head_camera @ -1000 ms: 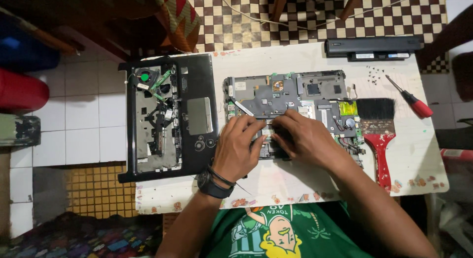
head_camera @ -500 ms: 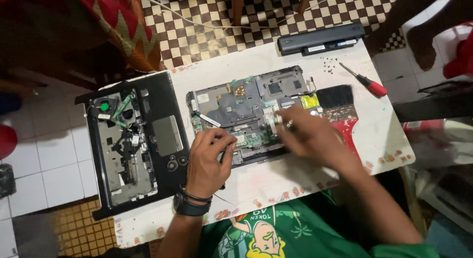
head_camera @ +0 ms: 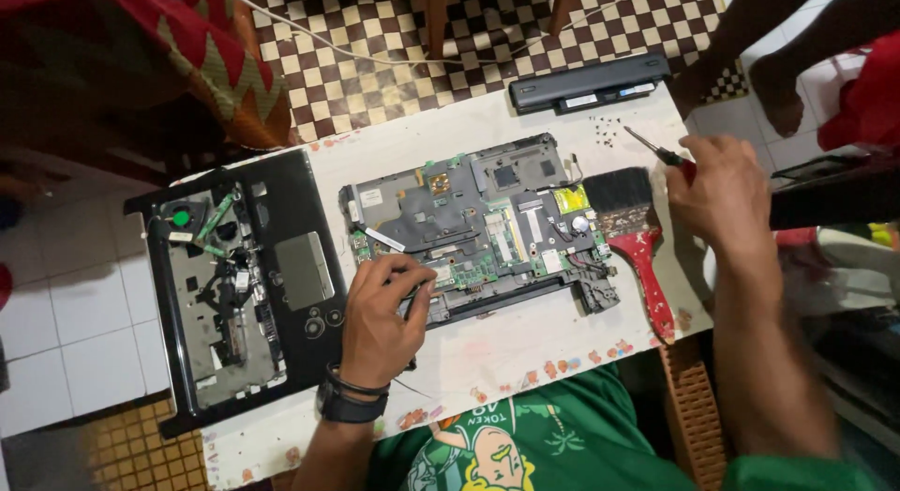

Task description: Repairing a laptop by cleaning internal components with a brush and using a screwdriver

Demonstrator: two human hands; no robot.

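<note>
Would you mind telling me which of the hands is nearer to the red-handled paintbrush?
Right. The right hand grips a screwdriver just beside the paintbrush; the left hand rests on the laptop board.

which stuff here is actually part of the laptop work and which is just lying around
In use: laptop base with circuit board under the left hand; screwdriver at the right hand.

Lying about: black palmrest cover, red-handled brush, long black battery, loose screws.

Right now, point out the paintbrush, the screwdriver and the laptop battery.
paintbrush [head_camera: 640, 256], head view, on its red handle.
screwdriver [head_camera: 647, 142], head view, on its metal shaft.
laptop battery [head_camera: 588, 82], head view, on its black top.
</note>
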